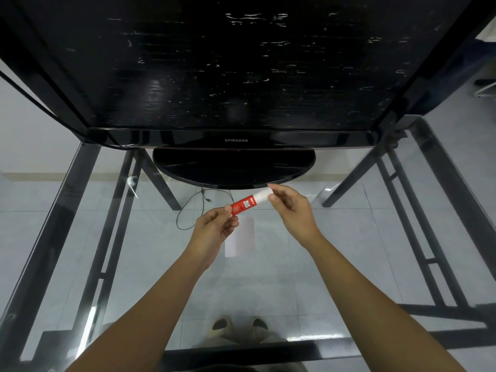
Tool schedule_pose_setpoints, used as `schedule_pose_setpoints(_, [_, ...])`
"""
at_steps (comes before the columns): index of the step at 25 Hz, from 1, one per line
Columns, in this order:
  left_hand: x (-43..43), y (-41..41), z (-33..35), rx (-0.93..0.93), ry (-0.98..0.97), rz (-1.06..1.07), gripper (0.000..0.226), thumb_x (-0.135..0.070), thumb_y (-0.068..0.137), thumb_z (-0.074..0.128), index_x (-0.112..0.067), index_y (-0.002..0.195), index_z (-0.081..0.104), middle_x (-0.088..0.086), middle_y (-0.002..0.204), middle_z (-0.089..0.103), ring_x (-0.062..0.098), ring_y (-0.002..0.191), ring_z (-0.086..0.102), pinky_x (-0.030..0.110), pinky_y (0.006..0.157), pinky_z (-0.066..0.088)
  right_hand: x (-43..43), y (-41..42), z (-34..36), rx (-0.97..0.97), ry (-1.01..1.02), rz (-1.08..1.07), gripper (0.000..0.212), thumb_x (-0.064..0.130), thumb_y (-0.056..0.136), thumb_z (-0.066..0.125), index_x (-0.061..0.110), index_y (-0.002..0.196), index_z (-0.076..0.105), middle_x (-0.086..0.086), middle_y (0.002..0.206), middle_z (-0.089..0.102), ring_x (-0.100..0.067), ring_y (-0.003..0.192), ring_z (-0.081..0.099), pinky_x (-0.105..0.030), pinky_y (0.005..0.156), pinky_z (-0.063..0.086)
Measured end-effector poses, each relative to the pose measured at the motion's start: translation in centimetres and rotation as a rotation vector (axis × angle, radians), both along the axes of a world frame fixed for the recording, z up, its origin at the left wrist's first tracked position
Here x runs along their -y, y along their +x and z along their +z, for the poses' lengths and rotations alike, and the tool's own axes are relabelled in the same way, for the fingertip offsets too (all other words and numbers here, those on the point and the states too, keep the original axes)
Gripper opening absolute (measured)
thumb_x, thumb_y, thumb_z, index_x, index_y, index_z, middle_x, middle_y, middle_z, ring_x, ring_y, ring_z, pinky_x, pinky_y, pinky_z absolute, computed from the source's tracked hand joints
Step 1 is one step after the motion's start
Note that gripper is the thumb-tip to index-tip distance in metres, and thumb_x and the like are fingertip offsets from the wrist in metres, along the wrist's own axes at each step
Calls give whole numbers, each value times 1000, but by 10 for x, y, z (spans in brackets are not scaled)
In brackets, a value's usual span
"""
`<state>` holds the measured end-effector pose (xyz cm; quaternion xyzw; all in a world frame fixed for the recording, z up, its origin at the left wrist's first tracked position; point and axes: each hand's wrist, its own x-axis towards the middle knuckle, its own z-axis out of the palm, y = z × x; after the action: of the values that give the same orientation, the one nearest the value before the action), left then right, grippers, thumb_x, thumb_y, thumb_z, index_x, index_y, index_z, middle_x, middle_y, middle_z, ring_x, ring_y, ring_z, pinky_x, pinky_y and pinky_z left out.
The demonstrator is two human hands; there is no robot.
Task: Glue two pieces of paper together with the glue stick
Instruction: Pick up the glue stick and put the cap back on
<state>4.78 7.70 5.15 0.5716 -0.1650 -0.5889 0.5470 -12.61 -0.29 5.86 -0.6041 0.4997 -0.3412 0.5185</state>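
Two pinches hold the glue stick: my left hand its red end, my right hand the cap, due off next.

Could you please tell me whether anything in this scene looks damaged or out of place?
The large black Samsung television screen on the glass table is covered in white scratch-like marks, thickest toward its upper right. Nothing else stands out.

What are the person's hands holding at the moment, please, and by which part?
Both hold the glue stick: the left hand pinches the bottom end of its red barrel, and the right hand pinches its white cap end.
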Motion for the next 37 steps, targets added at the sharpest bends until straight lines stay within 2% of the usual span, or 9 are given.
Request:
schedule_pose_setpoints(12, [3,-4,-2,22,11,-30,21,-29,89,57,-11,97,65,4,76,68,10,70,66,18,67,53,-1,4,4,-61,-26,44,31,18,88,60,14,119,60,-5,113,64,-14,105,59,-22,89,51])
schedule_pose_setpoints(18, [4,-6,-6,-83,-40,-31,24,-27,91,55,-9,103,64,5,79,67,12,72,64,20,70,54,-8,16,-1,53,94,-41,47,27,86,62,21,130,46,7,113,59,-9,103,59,-17,84,50])
schedule_pose_setpoints(21, [10,-12,-8,-19,-41,-81,30,-29,92,53,-6,109,62,5,81,68,11,73,65,18,69,53,-8,20,-11,28,145,-74,31,33,84,64,19,112,59,4,103,65,-9,98,61,-25,89,51])
schedule_pose_setpoints(24, [17,-12,-13,201,23,-193,39,-43,93,45,-15,116,58,4,102,68,10,84,67,16,71,50,-2,17,-17,-6,149,-106,22,34,83,65,21,100,63,6,91,67,-7,89,63,-19,80,51])
schedule_pose_setpoints(26, [23,-7,-25,473,70,-245,47,-48,94,37,-18,127,51,3,125,59,15,107,60,23,87,44,5,14,-20,-78,109,-129,23,32,84,66,19,103,62,7,91,65,-5,86,61,-10,70,47])
schedule_pose_setpoints(29, [24,9,-47,873,60,-251,48,-36,98,34,-11,139,37,8,144,42,22,133,36,31,108,27,14,6,-26,-185,21,-129,10,24,85,65,23,94,62,17,80,62,1,76,59,-2,65,42])
schedule_pose_setpoints(32, [17,26,-73,1144,75,-367,50,-29,100,30,-8,144,23,10,153,26,22,142,18,31,113,15,17,0,-35,-271,-41,-69,9,17,85,63,25,80,63,13,80,68,-5,79,63,-11,76,45])
schedule_pose_setpoints(34, [10,35,-90,1316,116,-479,53,-31,100,26,-8,146,14,9,156,14,22,144,6,36,116,11,18,-3,-41,-356,-65,-20,4,15,86,63,16,87,65,1,90,68,-10,84,61,-22,82,46])
schedule_pose_setpoints(37, [3,40,-106,1493,181,-576,56,-34,99,21,-9,146,5,8,158,3,24,144,-3,40,117,8,20,-3,-46,-418,-116,45,7,12,85,63,12,91,66,-2,96,65,-9,87,58,-24,84,45])
